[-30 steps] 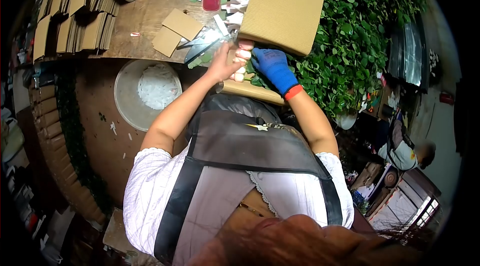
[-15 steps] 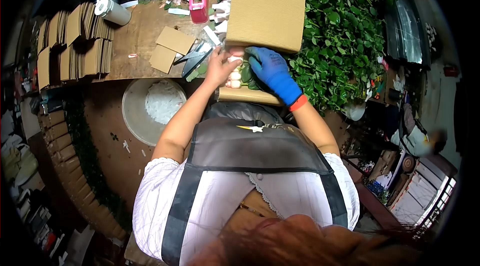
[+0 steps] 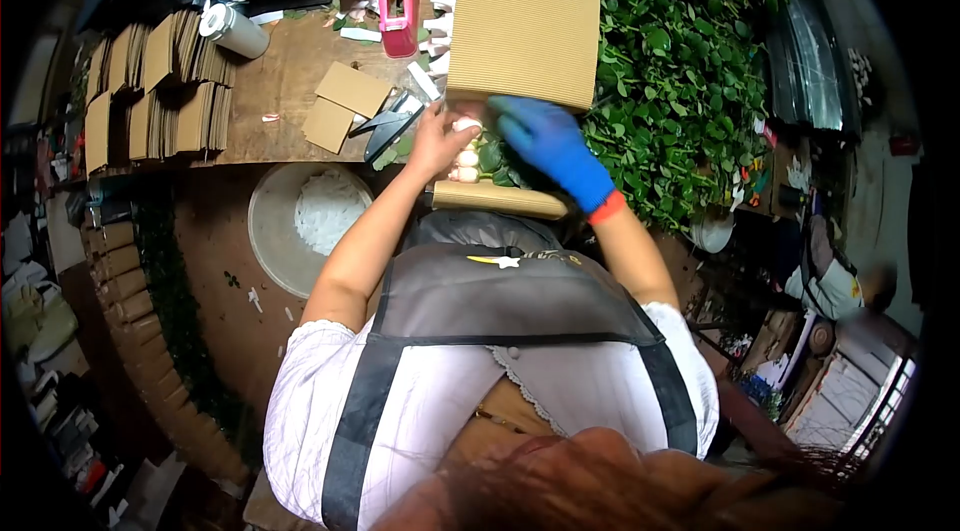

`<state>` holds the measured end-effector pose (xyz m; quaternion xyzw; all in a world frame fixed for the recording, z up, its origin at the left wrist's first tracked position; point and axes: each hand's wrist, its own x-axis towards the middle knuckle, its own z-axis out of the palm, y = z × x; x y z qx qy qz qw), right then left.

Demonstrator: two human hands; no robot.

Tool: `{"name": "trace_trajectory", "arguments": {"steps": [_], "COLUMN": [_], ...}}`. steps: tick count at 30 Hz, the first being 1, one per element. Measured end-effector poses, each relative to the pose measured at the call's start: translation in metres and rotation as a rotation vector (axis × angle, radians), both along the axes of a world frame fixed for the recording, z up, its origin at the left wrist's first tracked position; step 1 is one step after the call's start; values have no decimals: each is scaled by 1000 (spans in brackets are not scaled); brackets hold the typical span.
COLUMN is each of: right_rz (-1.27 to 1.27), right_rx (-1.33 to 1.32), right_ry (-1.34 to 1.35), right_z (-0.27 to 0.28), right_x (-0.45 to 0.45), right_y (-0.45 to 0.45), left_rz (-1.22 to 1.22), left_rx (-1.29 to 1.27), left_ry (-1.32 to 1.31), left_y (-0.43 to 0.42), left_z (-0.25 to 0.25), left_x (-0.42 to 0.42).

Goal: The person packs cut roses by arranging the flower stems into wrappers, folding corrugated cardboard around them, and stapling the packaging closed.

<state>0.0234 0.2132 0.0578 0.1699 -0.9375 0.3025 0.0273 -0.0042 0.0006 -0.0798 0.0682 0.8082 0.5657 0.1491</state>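
A row of pale pink-white rose heads (image 3: 466, 159) with green leaves lies between the upright corrugated cardboard (image 3: 525, 21) and its folded front edge (image 3: 500, 199). My bare left hand (image 3: 436, 143) is at the left side of this row, thumb and fingers curled round a rose head near the cardboard's lower edge; some fingertips are hidden. On the right, my right hand (image 3: 545, 139) in a blue glove reaches over the leaves, just below the cardboard. Its fingers are smeared by motion, so I cannot make out whether they hold anything.
Scissors (image 3: 390, 128) and small cardboard pieces (image 3: 345, 103) lie left of my left hand. Further back are a pink tape dispenser (image 3: 397, 11), a white bottle (image 3: 234, 29) and stacked cardboard (image 3: 155, 91). Leafy stems (image 3: 680, 61) cover the right side. A white bucket (image 3: 275, 231) stands below the table.
My right hand's fingers blur as they move slightly over the leaves. My left hand stays at the rose heads. The whole view has shifted a little.
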Motion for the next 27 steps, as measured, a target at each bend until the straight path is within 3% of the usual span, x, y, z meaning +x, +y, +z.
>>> {"name": "trace_trajectory", "arguments": {"steps": [2,4,7,10,12,13,15,16,18,20,21,22,24,25,26,27], "right_rz": [-305,-614,-554,-354,-327,-346,44,-171,-113,88,83,77,82,94,102,112], "right_rx": [-214,2,86,-494,-623,-655,-663,-579,-355,322,421,519,666,714,763,756], "right_ry": [31,273,-94,127,-266,-456,-596,-735,-555,-259,-346,-431,-531,-546,-560,-530], "right_z": [42,48,19,41,56,59,49,56,0,-19,-23,-27,-35,-39,-42,-41], "right_x": [3,-10,-22,2,30,41,30,28,33,34,34,32,29,29,28,29], "right_y": [20,47,83,102,111,111,93,67,51,39,30,21,13,9,7,6], "left_rz": [-8,-19,-53,-87,-104,-74,96,31,-85,-450,-476,-470,-422,-453,-621,-731], "left_rx": [-16,-13,62,112,112,110,345,311,250,234,-136,-579,-644,-506,-444,-248], "left_ry": [-4,-8,-15,6,28,-5,-242,-168,-12,196,-41,194,458,676,648,831], "left_y": [1,-1,-1,-2,-2,0,-2,-4,-8,-40,-56,-57,-45,-35,-22,-13], "left_z": [10,16,24,29,31,-2,-69,-52,-12,-3,28,66,87,91,91,80], "left_x": [1,2,2,-1,0,0,-4,-6,-11,-29,-34,-33,-24,-19,-14,-14]}}
